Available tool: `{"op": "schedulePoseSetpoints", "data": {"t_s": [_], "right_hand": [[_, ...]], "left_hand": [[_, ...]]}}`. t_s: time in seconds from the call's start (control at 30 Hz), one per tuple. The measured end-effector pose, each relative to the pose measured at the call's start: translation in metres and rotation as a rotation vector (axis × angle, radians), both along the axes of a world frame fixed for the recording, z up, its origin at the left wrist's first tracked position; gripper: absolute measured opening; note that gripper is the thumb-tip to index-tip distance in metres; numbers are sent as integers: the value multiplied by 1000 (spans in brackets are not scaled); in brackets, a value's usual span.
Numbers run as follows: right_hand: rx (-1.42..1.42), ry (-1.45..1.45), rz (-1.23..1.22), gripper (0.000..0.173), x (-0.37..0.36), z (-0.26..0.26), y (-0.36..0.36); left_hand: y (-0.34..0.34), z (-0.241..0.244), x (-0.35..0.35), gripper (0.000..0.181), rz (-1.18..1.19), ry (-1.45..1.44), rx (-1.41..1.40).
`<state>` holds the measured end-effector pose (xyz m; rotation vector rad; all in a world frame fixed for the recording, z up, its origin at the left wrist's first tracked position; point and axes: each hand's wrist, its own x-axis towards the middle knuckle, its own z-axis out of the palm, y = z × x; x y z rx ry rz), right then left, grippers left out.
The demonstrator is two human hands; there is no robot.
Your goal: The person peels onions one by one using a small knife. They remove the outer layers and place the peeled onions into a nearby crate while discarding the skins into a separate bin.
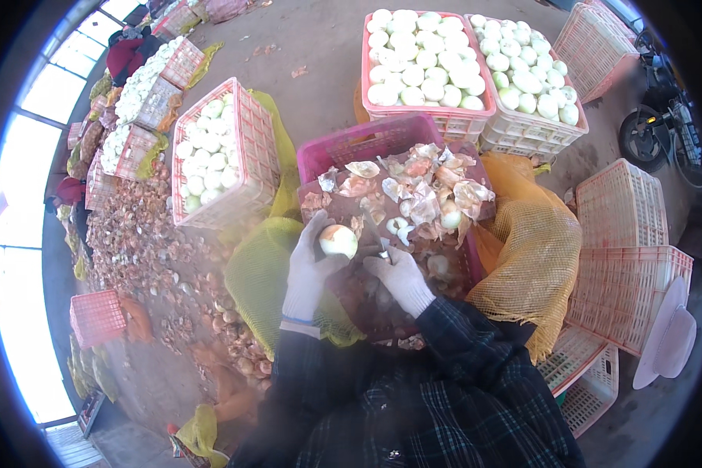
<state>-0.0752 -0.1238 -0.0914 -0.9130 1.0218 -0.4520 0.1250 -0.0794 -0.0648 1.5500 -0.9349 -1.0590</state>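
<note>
My left hand (313, 266), in a white knit glove, holds a partly peeled onion (339, 241) between thumb and fingers. My right hand (401, 278), gloved alike, grips a small knife (377, 234) whose blade points away from me, just right of the onion. Both hands are over a board (345, 202) that lies across a magenta plastic crate (374, 137). On the board lie dry onion skins (424, 199), a peeled onion (450, 215) and some white onion scraps (399, 227).
Crates of peeled onions (424, 108) (529, 117) stand ahead, another crate (257, 146) at left. A yellow-green mesh sack (263, 275) and an orange mesh sack (532, 245) flank the board. Skins and onions cover the left floor. Empty crates (626, 286) stand right; two people (126, 55) (70, 191) are far left.
</note>
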Motion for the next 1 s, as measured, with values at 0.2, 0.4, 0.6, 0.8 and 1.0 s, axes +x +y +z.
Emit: {"op": "schedulePoseSetpoints", "data": {"t_s": [0.2,0.4,0.6,0.8,1.0], "right_hand": [[44,-203,-90,31,-18,63,5],[-37,-174,-69,24,-39,99,16],[-281,163,96,30,-85,114,31],[-774,476,354,34,-90,117,63],[-1004,532,482,32,-94,100,72]], "left_hand": [[27,52,-41,74,11,190,-65],[55,61,-68,49,111,798,-55],[68,81,-87,34,286,1239,-38],[72,69,-102,33,441,889,-31],[77,65,-99,37,459,1438,-193]]}}
